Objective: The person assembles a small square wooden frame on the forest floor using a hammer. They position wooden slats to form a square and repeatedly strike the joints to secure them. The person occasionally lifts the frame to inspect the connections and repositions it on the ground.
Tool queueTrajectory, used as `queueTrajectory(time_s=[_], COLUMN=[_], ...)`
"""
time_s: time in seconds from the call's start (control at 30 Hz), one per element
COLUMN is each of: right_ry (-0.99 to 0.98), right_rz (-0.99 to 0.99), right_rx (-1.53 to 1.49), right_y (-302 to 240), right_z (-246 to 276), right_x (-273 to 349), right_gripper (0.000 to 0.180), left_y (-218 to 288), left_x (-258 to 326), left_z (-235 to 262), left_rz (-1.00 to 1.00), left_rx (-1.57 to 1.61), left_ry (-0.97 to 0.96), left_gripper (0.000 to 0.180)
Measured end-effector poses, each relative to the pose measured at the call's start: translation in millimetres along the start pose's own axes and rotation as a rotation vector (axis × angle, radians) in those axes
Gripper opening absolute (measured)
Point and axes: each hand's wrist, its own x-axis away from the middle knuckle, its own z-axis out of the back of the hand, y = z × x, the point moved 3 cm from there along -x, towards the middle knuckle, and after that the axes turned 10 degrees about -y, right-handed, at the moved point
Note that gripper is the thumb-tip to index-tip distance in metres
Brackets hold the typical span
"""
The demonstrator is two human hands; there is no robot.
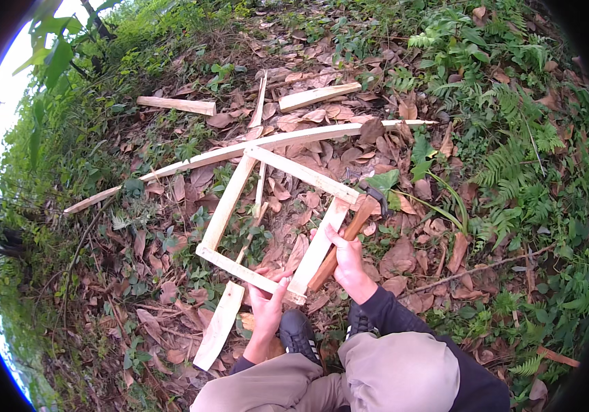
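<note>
In the head view, the left hand (266, 309) is partly closed on the near board of a 4-sided wooden frame (228, 202) beside its near right corner, while the right hand (351, 262) is curled around the handle of a claw hammer (358, 220), its thumb reaching the frame's right board. The frame is tilted in front of the person's 2 dark shoes (297, 334), above brown leaf litter (397, 257), with a loose board (219, 328) near its left and a long plank (308, 135) beyond it.

Ground (283, 225), dry brown leaves (399, 257), long pale wooden strip (308, 136)
</note>
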Motion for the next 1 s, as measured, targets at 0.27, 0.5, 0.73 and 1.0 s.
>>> queueTrajectory(time_s=[0.27, 0.5, 0.73, 1.0], right_ry=[-0.023, 0.012, 0.043, 0.065], right_rz=[0.081, -0.004, 0.014, 0.004], right_rx=[0.323, 0.34, 0.397, 0.444], right_y=[4, -3, -10, -25], right_z=[28, 46, 58, 68], right_x=[11, 13, 14, 12], right_gripper=[0.037, 0.026, 0.027, 0.022], left_y=[29, -16, -10, 46], left_x=[-25, -30, -27, -120], left_z=[58, 120, 115, 79], left_rz=[-0.129, -0.063, -0.008, -0.087], left_rx=[-0.171, -0.054, 0.032, -0.192], left_ry=[0.065, 0.132, 0.091, -0.109], left_gripper=[0.045, 0.043, 0.046, 0.046])
